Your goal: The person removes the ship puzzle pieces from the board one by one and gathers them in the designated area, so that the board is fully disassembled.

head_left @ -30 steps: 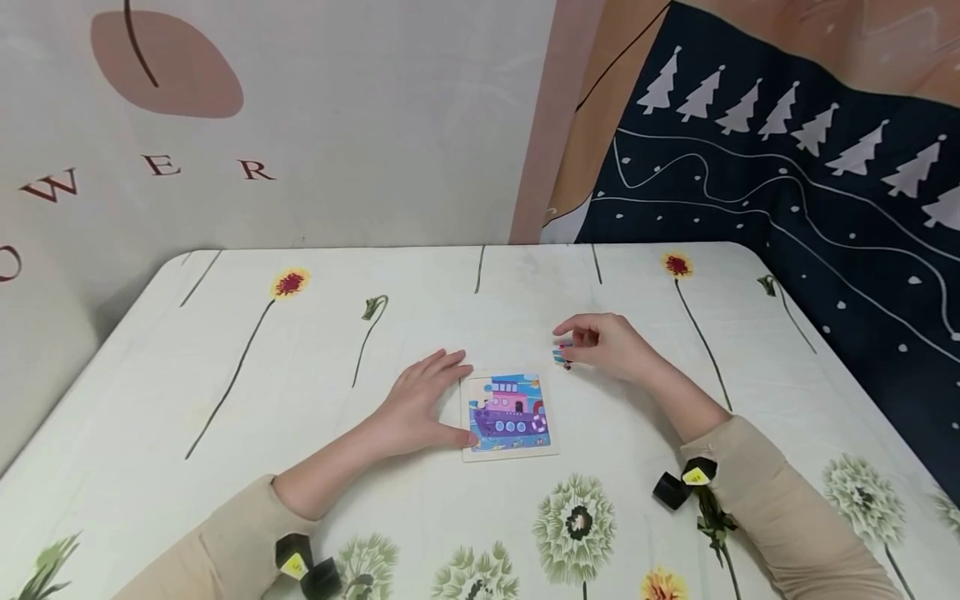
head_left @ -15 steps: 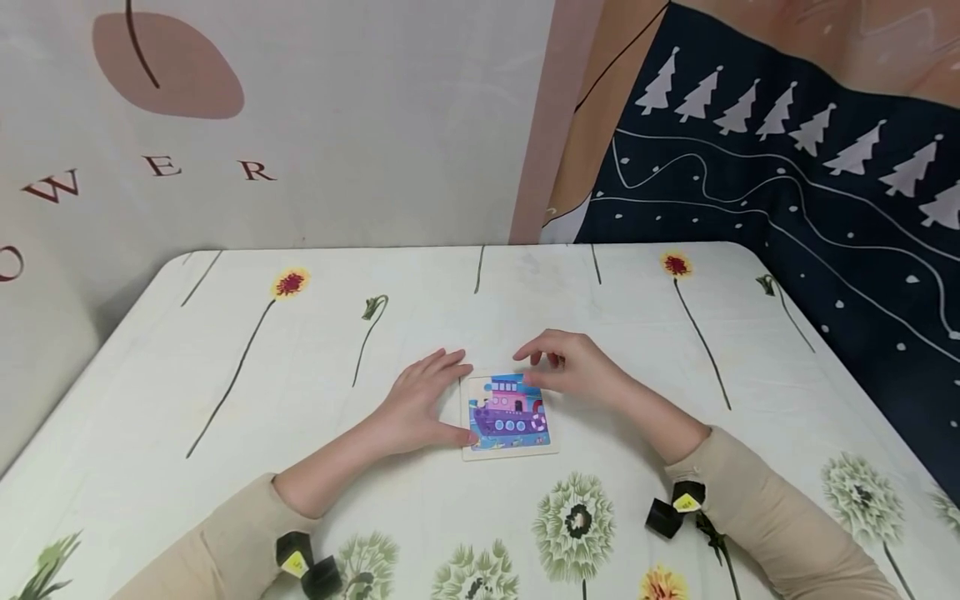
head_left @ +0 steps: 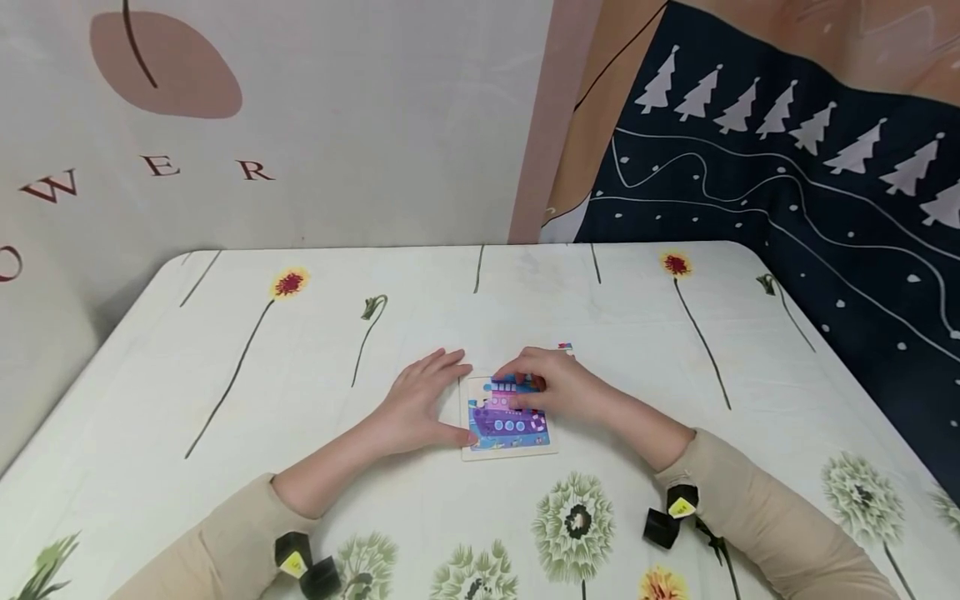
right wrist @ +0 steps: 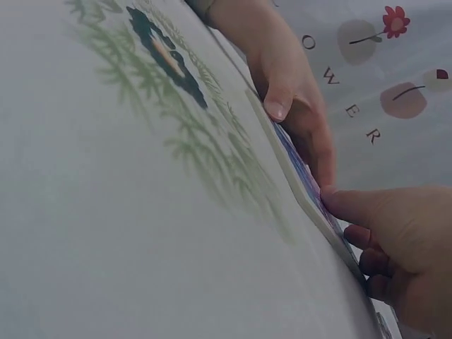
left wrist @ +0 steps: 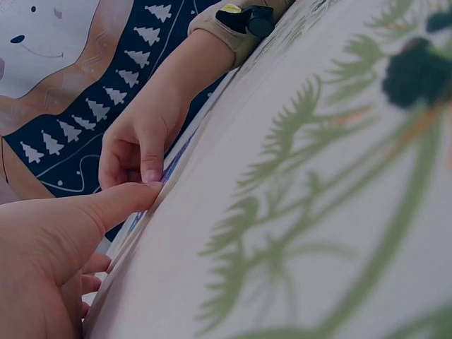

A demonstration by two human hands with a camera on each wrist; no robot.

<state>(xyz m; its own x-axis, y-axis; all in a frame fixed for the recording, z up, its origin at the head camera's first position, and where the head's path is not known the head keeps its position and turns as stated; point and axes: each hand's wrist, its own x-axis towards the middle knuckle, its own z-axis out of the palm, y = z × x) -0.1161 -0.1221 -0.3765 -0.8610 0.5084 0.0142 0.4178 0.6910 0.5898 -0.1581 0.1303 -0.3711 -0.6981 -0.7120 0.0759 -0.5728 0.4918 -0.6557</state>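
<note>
In the head view a small square jigsaw puzzle point(head_left: 510, 427) of a purple and pink ship lies in a pale tray point(head_left: 517, 456) on the table. My left hand point(head_left: 416, 404) rests beside it with fingers spread, thumb on the lower left corner and fingertips by the upper left. Over the puzzle's upper part is my right hand point(head_left: 558, 379), thumb and index finger bent towards each other on the picture; I cannot tell whether a piece is between them. Both hands meet the tray's edge in the right wrist view, where the right thumb point(right wrist: 353, 205) touches the picture.
Behind the right hand a small colourful puzzle piece point(head_left: 565, 345) lies partly hidden. A white cloth point(head_left: 360, 500) printed with flowers covers the table. A pale wall hanging point(head_left: 375, 125) and a dark one with white trees point(head_left: 750, 167) stand behind.
My right hand has moved left and nearer, from beside the small colourful piece at the upper right to over the puzzle's upper part. The left hand has stayed put.
</note>
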